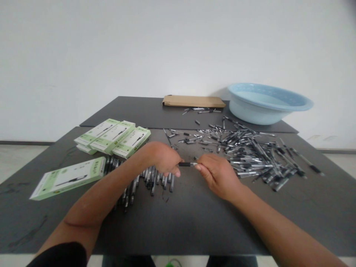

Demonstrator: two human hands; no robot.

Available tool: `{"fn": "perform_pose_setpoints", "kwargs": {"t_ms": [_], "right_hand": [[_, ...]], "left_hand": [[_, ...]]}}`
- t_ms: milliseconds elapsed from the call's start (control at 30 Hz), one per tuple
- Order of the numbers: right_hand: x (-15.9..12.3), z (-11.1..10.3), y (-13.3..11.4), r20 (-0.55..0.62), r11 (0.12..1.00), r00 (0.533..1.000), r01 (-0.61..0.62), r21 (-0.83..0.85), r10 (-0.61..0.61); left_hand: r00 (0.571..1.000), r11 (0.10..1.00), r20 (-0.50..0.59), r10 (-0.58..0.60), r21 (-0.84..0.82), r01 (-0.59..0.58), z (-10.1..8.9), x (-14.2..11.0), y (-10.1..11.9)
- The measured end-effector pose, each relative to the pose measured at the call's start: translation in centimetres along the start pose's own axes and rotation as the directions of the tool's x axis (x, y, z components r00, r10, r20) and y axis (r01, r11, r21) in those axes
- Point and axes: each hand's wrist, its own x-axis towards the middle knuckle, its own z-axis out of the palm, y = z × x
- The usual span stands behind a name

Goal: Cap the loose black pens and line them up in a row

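Observation:
Between my two hands a pen (pixel 187 164) with a black grip is held level over the middle of the table. My left hand (pixel 167 159) is closed on its left end, the wrist bent. My right hand (pixel 218 174) pinches the tip end, thumb in front. Whether a small part such as a cap sits in the right fingers is hidden. Under and beside my left forearm lie rows of pens (pixel 152 181), partly covered by the arm. To the right of my right hand spreads a loose heap of pens and pen parts (pixel 250 152).
Green-and-white pen boxes (pixel 111 135) are stacked at the left, and another pen box (pixel 69 178) lies nearer. A light blue basin (pixel 258 111) stands at the back right. Beside it lies a flat cardboard piece (pixel 193 101) with several thin pen parts (pixel 203 110) before it.

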Motion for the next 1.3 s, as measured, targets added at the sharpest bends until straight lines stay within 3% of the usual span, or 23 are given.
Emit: {"fn": "perform_pose_setpoints", "kwargs": {"t_ms": [133, 267, 367, 533, 767, 933, 1100, 1200, 1300], "right_hand": [[-0.2, -0.1, 0.2, -0.028, 1.0, 0.999, 0.023, 0.001, -0.023], [-0.2, -0.3, -0.1, -0.04, 0.987, 0.99, 0.13, -0.094, -0.135], [-0.2, -0.3, -0.3, -0.036, 0.975, 0.988, 0.145, -0.169, -0.153], [0.0, 0.1, -0.4, 0.02, 0.975, 0.994, 0.108, -0.196, -0.107], [-0.1, 0.5, -0.4, 0.034, 0.998, 0.999, -0.021, -0.052, 0.023], [0.0, 0.1, -0.1, -0.026, 0.982, 0.995, 0.091, -0.168, -0.097], [-0.1, -0.4, 0.2, 0.079, 0.962, 0.984, 0.171, -0.212, -0.157], [0.0, -0.7, -0.1, 0.146, 0.988, 0.985, 0.112, -0.105, -0.096], [0.2, -0.5, -0.5, 0.215, 0.984, 0.974, -0.105, 0.144, 0.072]], "left_hand": [[1.0, 1.0, 0.011, 0.01, 0.004, -0.01, -0.1, 0.0, 0.0], [1.0, 0.999, 0.012, -0.01, 0.049, 0.01, 0.0, 0.1, 0.2], [1.0, 0.997, -0.008, -0.03, 0.075, 0.03, 0.0, 0.1, 0.3], [1.0, 0.995, -0.019, -0.012, 0.098, 0.014, 0.1, -0.1, 0.5], [1.0, 0.998, -0.004, -0.001, 0.059, 0.001, -0.1, 0.0, 0.2], [0.999, 1.0, 0.035, -0.002, 0.012, 0.002, 0.0, 0.3, 0.0], [1.0, 1.0, 0.008, -0.002, 0.012, 0.002, 0.3, 0.6, 0.2], [1.0, 1.0, 0.01, 0.003, 0.023, -0.003, 0.4, 0.7, 0.4], [0.999, 1.0, 0.029, -0.014, 0.026, 0.013, 0.4, 0.7, 0.5]]}}
